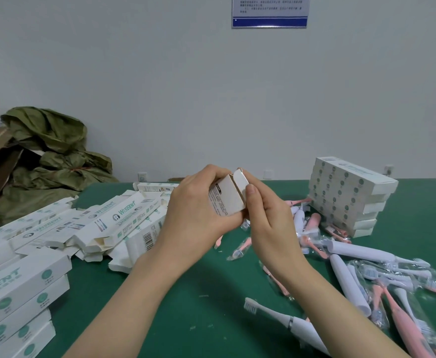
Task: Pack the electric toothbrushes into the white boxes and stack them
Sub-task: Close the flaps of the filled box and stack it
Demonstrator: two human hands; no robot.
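Right, bare table [191, 293] only in the middle strip, box pile [124, 220] crowding the left, toothbrushes [348, 280] and stack [348, 197] on the right; above it left hand [193, 210] grips the box [227, 200] mid-air, right hand [268, 223] pinching its end flap.

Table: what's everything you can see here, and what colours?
held box: one, white, end flap open, between both hands
box stack: one, white, far right of table
second box stack: one, white, near left
loose boxes: many, white, left-centre heap
toothbrushes: many, white and pink, right side, some in clear wrap
table: one, green
sacks: a pile, olive, far left
notice: one, blue and white, on wall
left hand: grips the held box
right hand: pinches its flap
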